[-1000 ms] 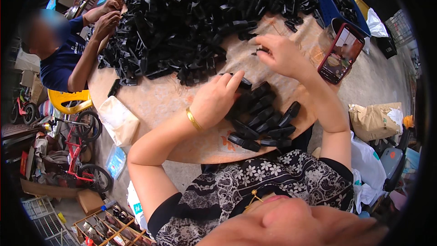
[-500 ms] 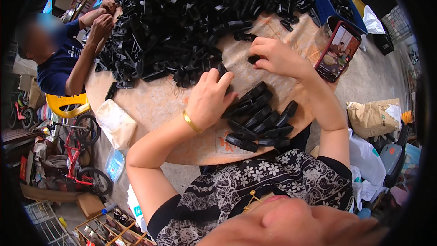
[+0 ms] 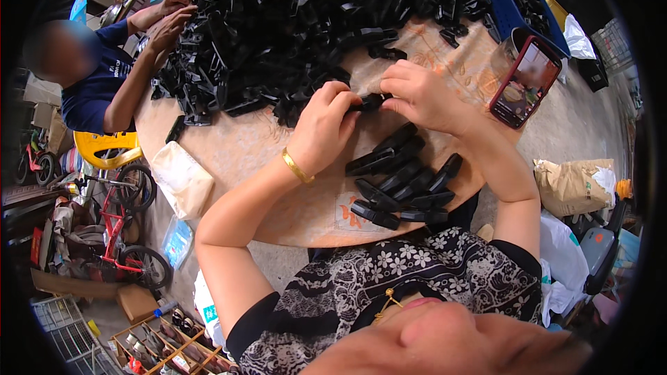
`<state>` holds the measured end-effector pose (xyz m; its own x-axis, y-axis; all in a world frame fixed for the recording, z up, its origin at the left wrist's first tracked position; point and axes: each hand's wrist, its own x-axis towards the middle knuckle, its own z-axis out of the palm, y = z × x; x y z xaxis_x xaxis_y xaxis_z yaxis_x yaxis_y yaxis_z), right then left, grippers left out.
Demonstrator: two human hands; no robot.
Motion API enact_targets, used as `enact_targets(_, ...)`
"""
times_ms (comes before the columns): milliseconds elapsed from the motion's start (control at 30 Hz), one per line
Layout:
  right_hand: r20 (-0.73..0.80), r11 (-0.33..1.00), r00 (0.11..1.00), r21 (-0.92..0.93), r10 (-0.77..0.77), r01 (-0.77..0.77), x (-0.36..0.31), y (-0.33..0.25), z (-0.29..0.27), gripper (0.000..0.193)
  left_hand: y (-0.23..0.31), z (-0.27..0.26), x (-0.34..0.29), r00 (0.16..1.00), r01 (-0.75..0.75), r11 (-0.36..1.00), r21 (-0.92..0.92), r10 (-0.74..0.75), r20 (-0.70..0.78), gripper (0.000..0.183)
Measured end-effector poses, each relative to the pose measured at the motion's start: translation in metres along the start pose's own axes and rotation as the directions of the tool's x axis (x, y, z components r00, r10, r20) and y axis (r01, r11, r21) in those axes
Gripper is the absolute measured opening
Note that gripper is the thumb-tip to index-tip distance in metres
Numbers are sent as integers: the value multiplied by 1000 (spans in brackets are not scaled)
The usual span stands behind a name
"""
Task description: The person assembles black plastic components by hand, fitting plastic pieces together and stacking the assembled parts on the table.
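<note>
Both left hand point(image 3: 324, 123) and right hand point(image 3: 422, 97) pinch one black part point(image 3: 371, 102), long axis crosswise.

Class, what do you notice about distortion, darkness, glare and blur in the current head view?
In the head view, the fisheye picture fades to black around its rim; also in the head view, the pile is so dark that many pieces merge, apart from small glints, the phone screen is lit, and the co-worker's head is blurred.

Small black part point(image 3: 371, 102) between fingers point(image 3: 395, 88)
</note>
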<state>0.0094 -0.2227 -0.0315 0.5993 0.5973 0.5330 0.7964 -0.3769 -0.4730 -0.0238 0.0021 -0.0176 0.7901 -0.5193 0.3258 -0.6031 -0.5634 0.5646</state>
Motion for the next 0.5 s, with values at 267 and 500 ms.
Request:
enact_targets(267,42,999,999,-38,-6,7,0,-4,-1,18,-7,2,-5,1000,-23,999,44,23,8,24)
enact_targets(500,111,995,993,-100,26,-15,-4,-4,-8,15,-2,-5,-4,987,153,986,69,-156,37,20)
